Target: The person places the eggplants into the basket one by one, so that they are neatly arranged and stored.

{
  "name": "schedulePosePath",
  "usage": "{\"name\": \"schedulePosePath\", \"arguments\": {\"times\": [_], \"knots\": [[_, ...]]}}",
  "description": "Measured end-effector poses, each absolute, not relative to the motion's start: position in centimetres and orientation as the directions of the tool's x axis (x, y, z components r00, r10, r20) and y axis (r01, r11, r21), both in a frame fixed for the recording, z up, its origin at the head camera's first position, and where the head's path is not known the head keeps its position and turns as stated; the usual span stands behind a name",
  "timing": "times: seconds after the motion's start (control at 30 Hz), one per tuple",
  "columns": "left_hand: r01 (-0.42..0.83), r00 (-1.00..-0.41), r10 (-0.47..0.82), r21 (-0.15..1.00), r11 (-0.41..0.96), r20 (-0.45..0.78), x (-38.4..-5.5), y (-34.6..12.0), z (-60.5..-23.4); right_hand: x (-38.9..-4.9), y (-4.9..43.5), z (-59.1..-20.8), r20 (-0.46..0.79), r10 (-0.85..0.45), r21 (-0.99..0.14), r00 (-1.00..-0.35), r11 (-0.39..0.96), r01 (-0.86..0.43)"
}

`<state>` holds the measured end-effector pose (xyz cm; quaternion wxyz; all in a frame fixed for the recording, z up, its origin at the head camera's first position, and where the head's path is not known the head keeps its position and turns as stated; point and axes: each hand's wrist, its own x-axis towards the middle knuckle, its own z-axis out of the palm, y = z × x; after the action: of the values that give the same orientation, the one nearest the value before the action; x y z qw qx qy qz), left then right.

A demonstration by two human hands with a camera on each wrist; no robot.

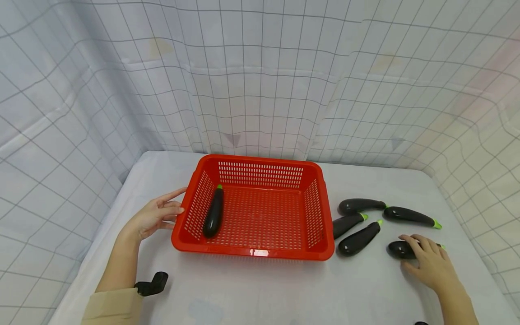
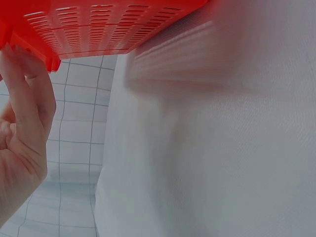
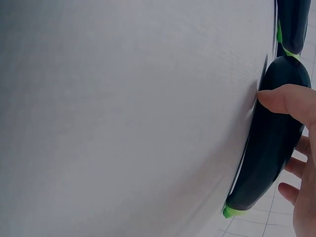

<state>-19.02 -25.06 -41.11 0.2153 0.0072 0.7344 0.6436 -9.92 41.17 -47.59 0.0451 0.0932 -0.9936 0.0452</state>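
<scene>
In the head view, my left hand (image 1: 156, 214) touches the outer left rim of a red perforated plastic basket (image 1: 252, 255). The left wrist view shows its fingertips against the underside of that rim, fingers only slightly bent. One dark eggplant (image 1: 214, 212) with a green tip lies lengthwise inside, along the basket's left wall. To the right of the basket, my right hand (image 1: 432, 262) has its thumb and fingers around another eggplant (image 3: 274, 143), which lies on the table. Its thumb presses one side, and the other fingers reach round the far side.
Several more eggplants lie between the basket and my right hand: one (image 1: 359, 239) near the front, one (image 1: 347, 224) partly hidden by the basket, and two (image 1: 361, 206) (image 1: 410, 215) farther back. A white cloth covers the table (image 1: 264, 293). Gridded white curtains (image 1: 260, 81) surround it.
</scene>
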Motion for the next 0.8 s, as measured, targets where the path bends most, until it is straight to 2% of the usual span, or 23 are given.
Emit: {"name": "schedulePosePath", "arguments": {"times": [0.47, 0.8], "knots": [[-0.271, -0.907, 0.285, 0.947, 0.171, -0.310, -19.0, -25.1, -41.1, -10.4, 40.5, -47.6, 0.090, -0.197, -0.069, -0.976, 0.977, -0.204], [-0.266, -0.908, 0.286, 0.950, 0.165, -0.305, -19.1, -25.2, -41.3, -11.1, 40.4, -47.4, 0.208, -0.258, -0.051, -0.944, 0.961, -0.273]]}}
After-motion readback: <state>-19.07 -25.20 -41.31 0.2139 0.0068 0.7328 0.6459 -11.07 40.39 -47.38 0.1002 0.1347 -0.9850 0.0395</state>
